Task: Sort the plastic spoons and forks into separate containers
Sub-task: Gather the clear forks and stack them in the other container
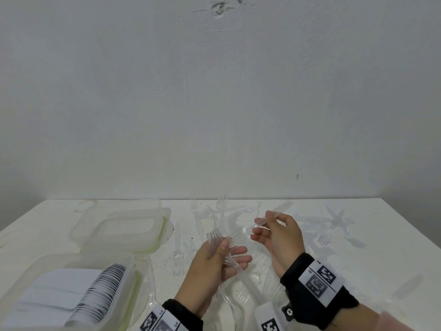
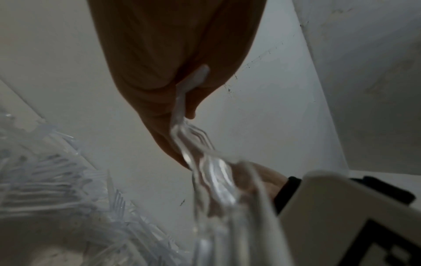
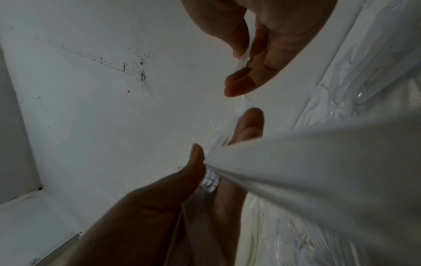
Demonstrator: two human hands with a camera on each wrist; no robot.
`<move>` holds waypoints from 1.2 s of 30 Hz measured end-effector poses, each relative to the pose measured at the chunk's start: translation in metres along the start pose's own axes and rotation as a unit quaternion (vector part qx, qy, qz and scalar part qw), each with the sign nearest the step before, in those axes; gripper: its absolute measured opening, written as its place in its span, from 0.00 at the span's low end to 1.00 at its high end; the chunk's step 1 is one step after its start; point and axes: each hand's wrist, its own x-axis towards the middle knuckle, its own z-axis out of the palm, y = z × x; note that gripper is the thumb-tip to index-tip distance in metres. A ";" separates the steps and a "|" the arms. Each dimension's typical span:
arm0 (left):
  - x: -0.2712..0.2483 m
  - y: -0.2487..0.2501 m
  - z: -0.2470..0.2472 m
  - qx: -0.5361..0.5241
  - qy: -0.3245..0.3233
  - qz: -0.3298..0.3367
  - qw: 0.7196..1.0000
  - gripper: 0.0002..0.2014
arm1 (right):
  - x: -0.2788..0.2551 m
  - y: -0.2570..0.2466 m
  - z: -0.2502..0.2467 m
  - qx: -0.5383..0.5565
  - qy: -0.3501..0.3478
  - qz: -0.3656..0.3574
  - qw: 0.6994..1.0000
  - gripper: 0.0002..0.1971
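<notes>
The fingers [image 1: 235, 255] of the left hand [image 1: 210, 266] lie fairly straight under a bundle of clear forks [image 1: 220, 244], with the thumb pressed across the handles to grip them; the tines point up and away from the person. The right hand [image 1: 279, 240] is raised just beside it, thumb and forefinger pinching a single clear utensil [image 1: 262, 225]; whether it is a spoon or a fork cannot be told. The two hands are close but apart, both held above the table [image 1: 381, 235]. Loose clear cutlery [image 1: 222, 211] lies scattered on the table behind, below and to the right of the hands. To the left stands an empty clear container [image 1: 124, 225] with a green seal. Nearer the person, at the left edge, a second container [image 1: 71, 295] holds a stack of white utensils packed in a row
</notes>
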 end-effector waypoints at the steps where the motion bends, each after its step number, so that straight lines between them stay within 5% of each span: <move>1: 0.000 0.000 0.000 -0.001 -0.001 -0.001 1.000 0.13 | 0.000 0.000 0.000 0.001 -0.001 -0.003 1.000 0.07; 10: 0.005 0.003 -0.006 0.110 0.042 0.016 0.993 0.09 | 0.000 0.001 -0.005 -0.052 -0.020 0.009 0.998 0.07; 15: 0.006 0.015 -0.013 0.135 0.030 -0.001 0.990 0.08 | 0.016 -0.018 -0.022 -0.209 -0.028 -0.109 0.971 0.31; 17: 0.007 0.018 -0.014 0.137 0.026 -0.003 0.990 0.08 | 0.021 -0.027 -0.029 -0.318 -0.075 -0.172 0.929 0.27; 21: 0.008 0.019 -0.015 0.137 0.016 -0.016 0.990 0.08 | 0.028 -0.041 -0.043 -0.501 -0.191 -0.316 0.783 0.10; 25: 0.011 0.020 -0.017 0.142 0.008 -0.026 0.990 0.09 | 0.030 -0.042 -0.053 -0.587 -0.320 -0.318 0.672 0.17; 27: 0.012 0.020 -0.018 0.143 0.009 -0.026 0.989 0.09 | 0.028 -0.036 -0.055 -0.652 -0.330 -0.356 0.583 0.21; 28: 0.012 0.020 -0.019 0.142 0.010 -0.024 0.989 0.09 | 0.030 -0.034 -0.058 -0.662 -0.321 -0.373 0.566 0.21; 30: 0.013 0.020 -0.021 0.127 0.023 -0.015 0.992 0.09 | 0.027 -0.032 -0.058 -0.646 -0.286 -0.385 0.594 0.17; 34: 0.019 0.019 -0.023 0.045 0.056 0.005 0.997 0.11 | 0.008 -0.029 -0.049 -0.521 -0.288 -0.264 0.759 0.15; 36: 0.020 0.018 -0.021 0.012 0.056 0.007 0.998 0.14 | -0.007 -0.019 -0.042 -0.484 -0.302 -0.231 0.789 0.16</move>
